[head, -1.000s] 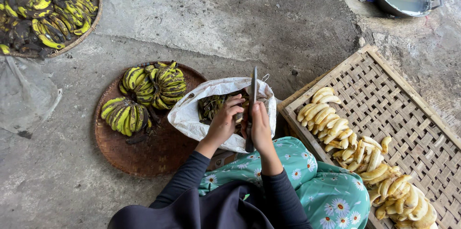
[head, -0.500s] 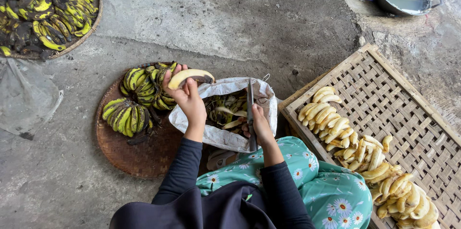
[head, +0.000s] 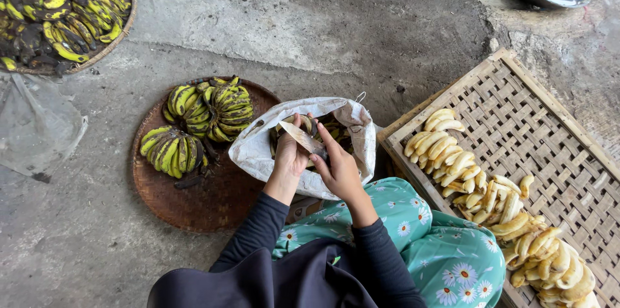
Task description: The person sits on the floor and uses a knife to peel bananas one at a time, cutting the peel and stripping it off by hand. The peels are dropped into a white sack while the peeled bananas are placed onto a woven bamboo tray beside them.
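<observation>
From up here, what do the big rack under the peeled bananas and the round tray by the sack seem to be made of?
The rack looks like woven bamboo strips in a wooden frame: pale, matt, open criss-cross lattice. The round tray seems tightly woven basketry, dark brown and dull, with fine weave lines showing. The sack looks like woven plastic, white and crinkled.

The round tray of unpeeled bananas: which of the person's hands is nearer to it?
Left. The left hand is over the white bag, right beside the round tray. The right hand is on its far side, towards the woven rack.
</observation>
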